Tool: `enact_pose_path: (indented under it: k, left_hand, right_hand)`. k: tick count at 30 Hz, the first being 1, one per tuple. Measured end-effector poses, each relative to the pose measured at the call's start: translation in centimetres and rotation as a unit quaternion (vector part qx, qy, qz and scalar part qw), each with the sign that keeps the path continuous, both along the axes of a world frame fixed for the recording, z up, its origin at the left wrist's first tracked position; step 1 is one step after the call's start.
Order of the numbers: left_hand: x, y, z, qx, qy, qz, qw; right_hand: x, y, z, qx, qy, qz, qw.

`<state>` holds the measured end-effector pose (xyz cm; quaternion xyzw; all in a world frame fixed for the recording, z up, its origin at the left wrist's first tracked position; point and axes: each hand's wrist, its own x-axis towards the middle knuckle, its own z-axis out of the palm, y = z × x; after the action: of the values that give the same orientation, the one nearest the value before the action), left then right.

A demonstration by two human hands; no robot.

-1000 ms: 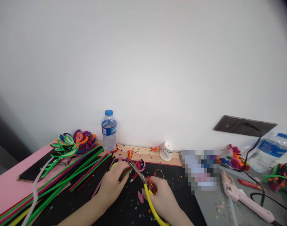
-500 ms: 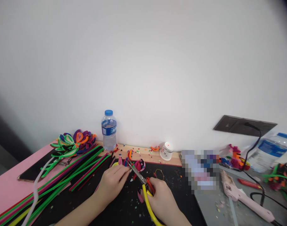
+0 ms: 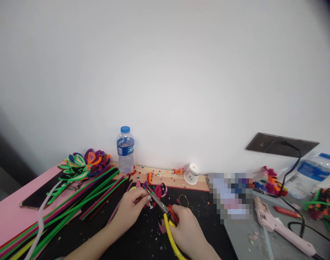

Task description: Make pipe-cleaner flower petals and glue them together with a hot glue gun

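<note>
My right hand (image 3: 187, 231) is closed round the red and yellow handles of a pair of scissors (image 3: 161, 206), whose blades point up and left. My left hand (image 3: 131, 209) pinches a small piece of pipe cleaner at the blade tips; the piece is too small to make out clearly. A little pink and red pipe-cleaner figure (image 3: 160, 190) lies just beyond the blades on the black mat (image 3: 143, 238). A thin gold ring (image 3: 183, 199) lies right of it.
Long green, pink and red pipe cleaners (image 3: 73, 211) fan out at the left beside looped shapes (image 3: 85, 162). A water bottle (image 3: 125, 148) and small white cup (image 3: 191, 173) stand by the wall. A pink glue gun (image 3: 276, 225) with cord lies at right, near another bottle (image 3: 307, 175).
My left hand's fingers have shifted slightly at the blade tips and the scissors have edged a little left. Everything else stays put.
</note>
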<state>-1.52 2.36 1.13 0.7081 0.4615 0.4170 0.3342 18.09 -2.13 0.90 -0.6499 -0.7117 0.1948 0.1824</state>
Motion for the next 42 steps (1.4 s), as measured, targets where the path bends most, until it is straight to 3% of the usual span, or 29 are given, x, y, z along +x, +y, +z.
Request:
enact_pose_path:
  k: [4, 11, 20, 24, 31, 42]
  left_hand:
    - [0.0, 0.4, -0.1, -0.113, -0.116, -0.055, 0.985]
    - [-0.3, 0.9, -1.2, -0.236, -0.271, -0.143, 0.922]
    - [0.3, 0.0, -1.2, -0.355, -0.411, -0.156, 0.825]
    - [0.4, -0.4, -0.9, -0.385, -0.43, -0.164, 0.8]
    - [0.3, -0.4, -1.4, -0.394, -0.438, -0.143, 0.796]
    - [0.4, 0.1, -1.2, -0.352, -0.426, -0.088, 0.828]
  right_hand:
    - [0.4, 0.3, 0.3, -0.002, -0.001, 0.014, 1.0]
    - [1.6, 0.9, 1.3, -0.011, -0.008, 0.056, 0.998]
    - [2.0, 1.1, 2.2, -0.04, 0.047, 0.114, 0.992]
    - [2.2, 1.2, 2.2, -0.039, 0.055, 0.132, 0.989]
    - [1.9, 1.2, 2.0, -0.019, 0.021, 0.129, 0.991]
    - [1.5, 0.4, 3.2, -0.052, 0.025, 0.103, 0.993]
